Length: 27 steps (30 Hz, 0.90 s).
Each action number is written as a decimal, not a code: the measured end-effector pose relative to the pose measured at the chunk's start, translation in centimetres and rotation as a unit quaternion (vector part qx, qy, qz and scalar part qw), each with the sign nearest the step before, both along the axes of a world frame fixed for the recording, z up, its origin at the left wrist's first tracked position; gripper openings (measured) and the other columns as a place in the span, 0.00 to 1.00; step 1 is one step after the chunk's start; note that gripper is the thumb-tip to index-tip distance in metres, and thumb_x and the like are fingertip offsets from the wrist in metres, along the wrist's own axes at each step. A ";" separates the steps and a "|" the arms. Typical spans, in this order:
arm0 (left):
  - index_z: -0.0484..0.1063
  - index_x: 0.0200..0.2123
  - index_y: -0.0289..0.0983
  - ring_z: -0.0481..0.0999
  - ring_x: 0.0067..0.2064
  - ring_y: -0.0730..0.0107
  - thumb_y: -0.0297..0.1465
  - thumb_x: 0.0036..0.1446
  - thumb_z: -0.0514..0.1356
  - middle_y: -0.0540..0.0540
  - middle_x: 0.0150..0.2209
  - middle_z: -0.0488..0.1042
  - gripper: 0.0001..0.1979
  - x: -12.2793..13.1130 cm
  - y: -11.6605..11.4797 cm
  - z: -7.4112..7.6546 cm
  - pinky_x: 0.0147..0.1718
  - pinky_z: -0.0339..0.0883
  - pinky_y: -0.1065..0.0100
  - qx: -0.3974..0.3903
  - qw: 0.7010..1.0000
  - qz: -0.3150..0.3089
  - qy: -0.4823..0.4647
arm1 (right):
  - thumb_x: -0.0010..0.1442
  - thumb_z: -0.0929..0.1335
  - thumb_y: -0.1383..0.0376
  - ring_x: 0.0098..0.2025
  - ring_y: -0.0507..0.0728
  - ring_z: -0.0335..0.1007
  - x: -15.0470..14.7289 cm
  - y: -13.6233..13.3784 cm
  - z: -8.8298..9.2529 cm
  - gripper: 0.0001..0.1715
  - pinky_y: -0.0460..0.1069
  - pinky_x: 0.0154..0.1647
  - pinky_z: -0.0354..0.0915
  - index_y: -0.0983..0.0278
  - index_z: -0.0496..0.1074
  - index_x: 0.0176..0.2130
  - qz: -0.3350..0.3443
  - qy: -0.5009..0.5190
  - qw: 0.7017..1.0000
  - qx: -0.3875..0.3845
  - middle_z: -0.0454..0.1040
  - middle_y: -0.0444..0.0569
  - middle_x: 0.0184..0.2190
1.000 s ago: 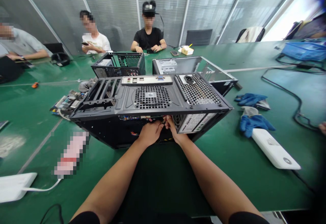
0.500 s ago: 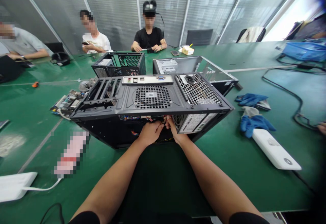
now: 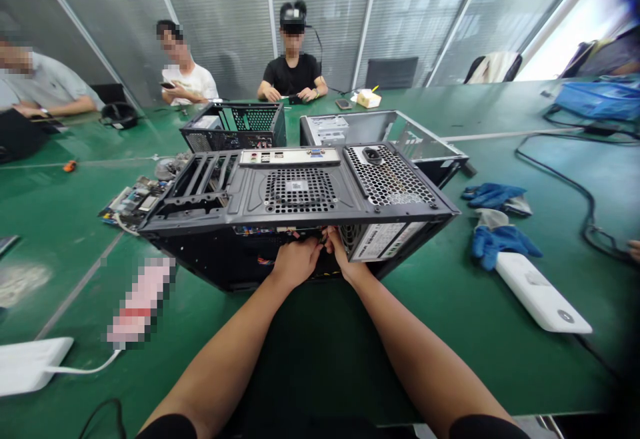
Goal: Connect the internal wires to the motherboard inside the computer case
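Observation:
A black computer case [image 3: 245, 216] lies in front of me with its rear panel facing up and its open side towards me. Inside that opening, my left hand [image 3: 299, 259] and my right hand [image 3: 340, 251] meet just below the top edge. Both have their fingers pinched together, close to the power supply [image 3: 387, 239] with its white label. What the fingertips hold is too small and shaded to make out. Some coloured wires [image 3: 265, 261] show in the dark inside, left of my left hand. A strip of circuit board [image 3: 255, 230] is visible under the case's edge.
Behind stand another black case [image 3: 257, 119] and a silver case [image 3: 360, 122]. Loose circuit boards [image 3: 133, 202] lie at left. Blue gloves [image 3: 503, 242] and a white power bank [image 3: 543, 292] are at right, beside a black cable [image 3: 565, 176]. Several people sit around the green table [image 3: 505, 359].
My left hand has shifted very slightly at the fingers inside the case. The right hand and the case look the same.

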State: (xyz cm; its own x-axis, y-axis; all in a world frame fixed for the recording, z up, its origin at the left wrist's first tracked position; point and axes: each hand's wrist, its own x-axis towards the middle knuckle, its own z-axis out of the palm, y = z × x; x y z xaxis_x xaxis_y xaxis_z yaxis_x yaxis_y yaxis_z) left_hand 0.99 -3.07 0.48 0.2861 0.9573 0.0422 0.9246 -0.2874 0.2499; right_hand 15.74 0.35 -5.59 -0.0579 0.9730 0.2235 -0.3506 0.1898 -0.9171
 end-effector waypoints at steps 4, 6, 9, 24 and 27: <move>0.74 0.43 0.38 0.80 0.40 0.57 0.37 0.68 0.46 0.40 0.38 0.80 0.18 -0.3 0.3 -0.3 0.39 0.71 0.61 -0.003 0.999 -0.013 -0.053 | 0.54 0.70 0.46 0.25 0.55 0.72 -0.2 0.0 0.1 0.13 0.53 0.22 0.63 0.50 0.76 0.32 -0.040 -0.023 0.999 -0.018 0.74 0.46 0.21; 0.74 0.42 0.38 0.80 0.40 0.57 0.37 0.68 0.47 0.40 0.37 0.80 0.17 -0.3 0.3 -0.3 0.39 0.71 0.62 -0.002 0.998 -0.015 -0.064 | 0.55 0.69 0.46 0.25 0.54 0.72 -0.2 0.0 0.3 0.11 0.53 0.23 0.63 0.48 0.75 0.32 -0.037 -0.027 0.999 -0.019 0.75 0.46 0.21; 0.74 0.41 0.38 0.80 0.40 0.57 0.37 0.68 0.47 0.40 0.37 0.80 0.17 -0.4 0.3 -0.2 0.39 0.71 0.62 -0.002 0.997 -0.017 -0.071 | 0.56 0.69 0.46 0.26 0.55 0.73 -0.2 -0.1 0.4 0.12 0.54 0.23 0.63 0.48 0.75 0.32 -0.036 -0.036 0.998 -0.026 0.75 0.46 0.21; 0.75 0.45 0.39 0.80 0.40 0.55 0.39 0.68 0.46 0.40 0.39 0.80 0.19 0.0 0.0 0.1 0.40 0.72 0.59 0.002 1.000 -0.003 0.001 | 0.54 0.70 0.46 0.23 0.54 0.71 -0.1 -0.3 1.2 0.11 0.56 0.22 0.57 0.46 0.78 0.29 -0.067 -0.050 0.997 0.002 0.75 0.48 0.18; 0.74 0.45 0.39 0.80 0.40 0.54 0.39 0.68 0.46 0.40 0.39 0.80 0.19 0.0 0.0 0.0 0.39 0.72 0.58 0.005 1.000 0.003 0.007 | 0.55 0.69 0.45 0.21 0.53 0.69 -0.1 -0.4 1.5 0.14 0.55 0.20 0.54 0.47 0.79 0.29 -0.060 -0.038 0.997 0.023 0.74 0.49 0.16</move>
State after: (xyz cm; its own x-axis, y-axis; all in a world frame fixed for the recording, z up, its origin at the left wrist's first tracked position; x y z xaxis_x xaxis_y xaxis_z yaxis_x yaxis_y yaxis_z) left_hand 1.02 -3.09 0.51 0.2817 0.9583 0.0479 0.9294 -0.2850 0.2346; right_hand 15.65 -0.05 -4.09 0.0392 0.9627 0.2678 -0.2530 0.2688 -0.9294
